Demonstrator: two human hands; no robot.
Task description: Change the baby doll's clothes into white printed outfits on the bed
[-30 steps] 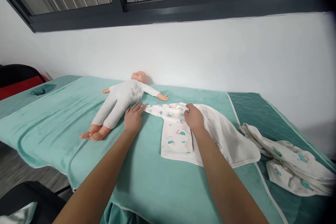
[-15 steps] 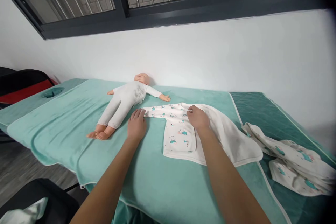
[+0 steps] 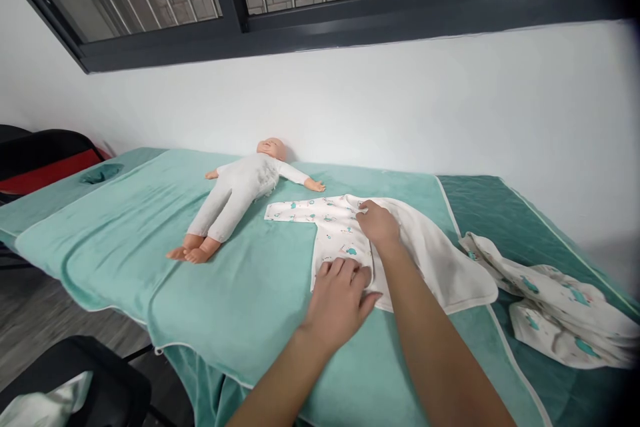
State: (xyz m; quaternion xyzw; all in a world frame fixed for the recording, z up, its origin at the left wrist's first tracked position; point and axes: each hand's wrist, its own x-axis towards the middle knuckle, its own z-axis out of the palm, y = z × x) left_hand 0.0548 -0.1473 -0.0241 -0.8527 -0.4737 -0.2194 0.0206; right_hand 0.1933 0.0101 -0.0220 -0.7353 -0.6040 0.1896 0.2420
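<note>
A white baby shirt (image 3: 336,233) with teal and red prints lies spread on the teal cover, one sleeve stretched left and its plain inner side folded out to the right. My right hand (image 3: 379,225) is closed on the shirt's upper edge near the neckline. Lower down, my left hand (image 3: 336,297) rests with fingers apart on the bottom of the printed front panel, hiding part of the hem. Beyond the sleeve a baby doll (image 3: 235,190) in a white bodysuit lies on its back, its head toward the wall and its feet toward the near left.
A teal cover (image 3: 210,307) lies over the bed, darker at the right. Folded printed baby clothes (image 3: 560,307) sit at the right. A black chair (image 3: 95,380) holding a pale cloth stands at the lower left. The white wall (image 3: 350,113) and window frame bound the far side.
My left hand has left the sleeve's cuff and moved right and toward me onto the shirt's lower front. My right hand stays at the neckline.
</note>
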